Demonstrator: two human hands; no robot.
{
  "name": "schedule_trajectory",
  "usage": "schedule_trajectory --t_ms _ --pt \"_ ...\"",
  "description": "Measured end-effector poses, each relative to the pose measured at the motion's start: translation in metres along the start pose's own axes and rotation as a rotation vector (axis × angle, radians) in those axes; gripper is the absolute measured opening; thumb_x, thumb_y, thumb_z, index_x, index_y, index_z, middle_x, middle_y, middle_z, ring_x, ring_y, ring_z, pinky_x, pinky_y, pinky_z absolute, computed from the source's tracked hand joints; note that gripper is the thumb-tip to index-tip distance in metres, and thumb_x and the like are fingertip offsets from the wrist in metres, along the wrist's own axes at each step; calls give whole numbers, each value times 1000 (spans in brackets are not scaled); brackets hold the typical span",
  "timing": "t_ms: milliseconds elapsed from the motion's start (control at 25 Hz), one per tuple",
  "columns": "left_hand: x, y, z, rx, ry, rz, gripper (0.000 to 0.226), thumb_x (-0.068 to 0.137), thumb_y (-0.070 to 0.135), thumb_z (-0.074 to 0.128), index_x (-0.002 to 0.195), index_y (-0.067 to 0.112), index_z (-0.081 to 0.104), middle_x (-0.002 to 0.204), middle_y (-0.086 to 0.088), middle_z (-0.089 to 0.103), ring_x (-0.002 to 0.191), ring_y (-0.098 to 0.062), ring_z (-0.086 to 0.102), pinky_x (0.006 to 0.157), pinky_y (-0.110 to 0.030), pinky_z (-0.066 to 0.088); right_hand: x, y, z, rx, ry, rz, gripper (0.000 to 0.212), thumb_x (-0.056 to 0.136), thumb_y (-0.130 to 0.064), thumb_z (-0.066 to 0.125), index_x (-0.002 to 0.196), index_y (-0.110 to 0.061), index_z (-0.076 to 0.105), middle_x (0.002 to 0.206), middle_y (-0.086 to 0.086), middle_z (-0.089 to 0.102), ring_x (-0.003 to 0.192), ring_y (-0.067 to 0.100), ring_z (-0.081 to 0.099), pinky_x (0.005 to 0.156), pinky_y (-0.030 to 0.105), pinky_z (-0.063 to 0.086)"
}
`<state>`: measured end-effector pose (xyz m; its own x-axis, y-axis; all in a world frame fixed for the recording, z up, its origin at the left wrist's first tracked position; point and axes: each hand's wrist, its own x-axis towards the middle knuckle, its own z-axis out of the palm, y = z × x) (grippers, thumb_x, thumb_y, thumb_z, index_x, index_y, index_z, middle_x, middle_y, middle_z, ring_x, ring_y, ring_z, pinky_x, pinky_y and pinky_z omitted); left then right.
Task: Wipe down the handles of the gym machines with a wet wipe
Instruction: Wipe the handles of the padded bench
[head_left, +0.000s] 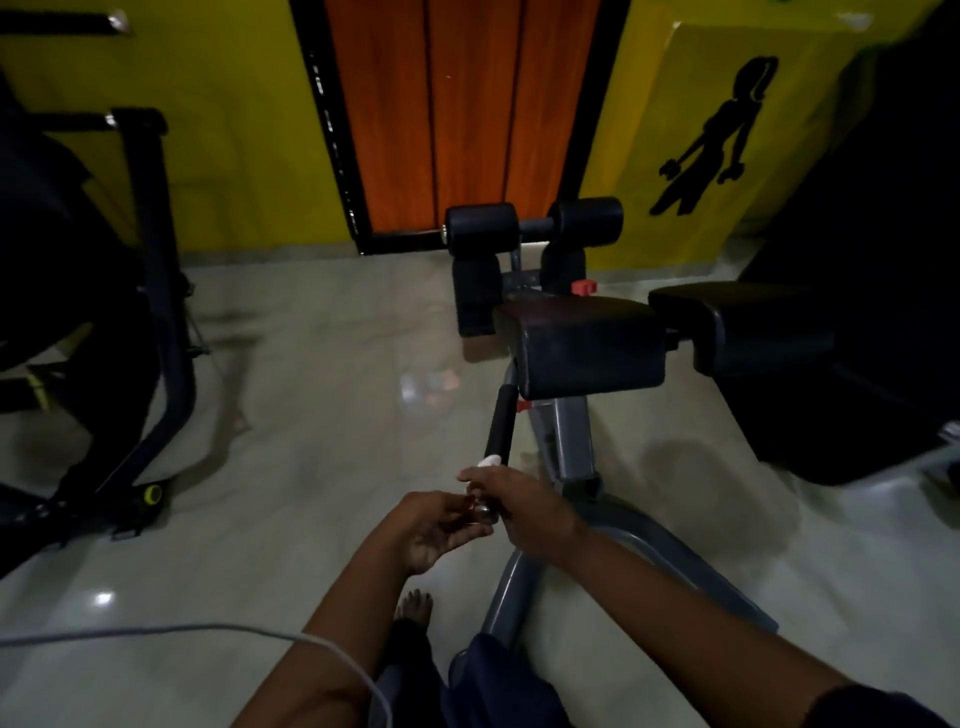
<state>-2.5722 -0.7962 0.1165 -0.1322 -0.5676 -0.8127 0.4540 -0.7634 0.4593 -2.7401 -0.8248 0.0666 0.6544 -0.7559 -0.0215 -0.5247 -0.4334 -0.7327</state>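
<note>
The right hand (524, 512) is curled over the near end of the handle (501, 421), a black grip that slants up toward the pad (587, 348) of a grey bench (571, 447). A white wipe (491, 461) shows on the handle just past the hand's fingertips. It seems to be held under the fingers, though the dim light makes that hard to confirm.

The left hand (439, 527) lies palm up just beside the right, fingers relaxed and loosely bent, holding nothing. Its fingertips reach toward the shiny end cap (485, 512) of the handle; whether they touch it cannot be told.

Beyond the pad stand two black rollers (480, 223), in front of an orange door (467, 114) set in a yellow wall (234, 130). A second dark machine (161, 312) stands well apart on the left. The floor (311, 364) is pale and glossy. A bare foot (413, 605) shows below the hands, and a grey cable (208, 630) crosses the left forearm.
</note>
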Motion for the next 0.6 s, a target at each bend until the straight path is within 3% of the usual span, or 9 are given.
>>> schedule_trajectory --t_ms 40,160,280,400,520,600 --pt "-3 -2 0 -17 -6 22 31 88 -12 53 118 -21 53 99 -31 65 86 -37 67 66 -35 61 4 -1 -9 -31 -63 35 59 87 2 54 137 -27 45 128 2 56 118 17 53 104 36 44" --pt "-5 -7 7 154 92 70 66 76 -20 65 135 -15 36 108 -36 62 86 -37 69 65 -33 60 36 -15 -33 -476 -224 2 42 89 -12 57 130 -18 54 128 3 57 123 17 48 107 34 39" --pt "0 -7 16 324 207 84 83 76 -9 74 144 -5 27 113 -34 62 93 -35 69 66 -31 59 63 -33 -41 -790 -458 3 27 87 -28 61 110 -15 65 110 4 63 106 20 57 92 40 49" --pt "2 -13 16 504 276 172 83 77 0 77 146 -1 31 115 -24 65 95 -28 69 60 -23 57 63 -33 -52 -693 -567 -44 33 89 -22 59 122 -22 63 117 1 64 107 17 59 93 39 50" --pt "1 -17 15 660 309 259 82 70 9 84 140 1 43 98 -14 72 84 -22 72 79 -37 59 50 -16 -67 -566 -466 -161 42 89 -8 57 127 -25 59 124 -4 62 116 14 56 99 37 46" --pt "-1 -13 21 704 337 267 80 68 14 86 137 3 47 97 -14 72 79 -19 73 77 -33 60 52 1 -67 -590 -404 -162 43 87 -2 57 125 -22 59 126 -1 60 119 17 53 100 36 46"
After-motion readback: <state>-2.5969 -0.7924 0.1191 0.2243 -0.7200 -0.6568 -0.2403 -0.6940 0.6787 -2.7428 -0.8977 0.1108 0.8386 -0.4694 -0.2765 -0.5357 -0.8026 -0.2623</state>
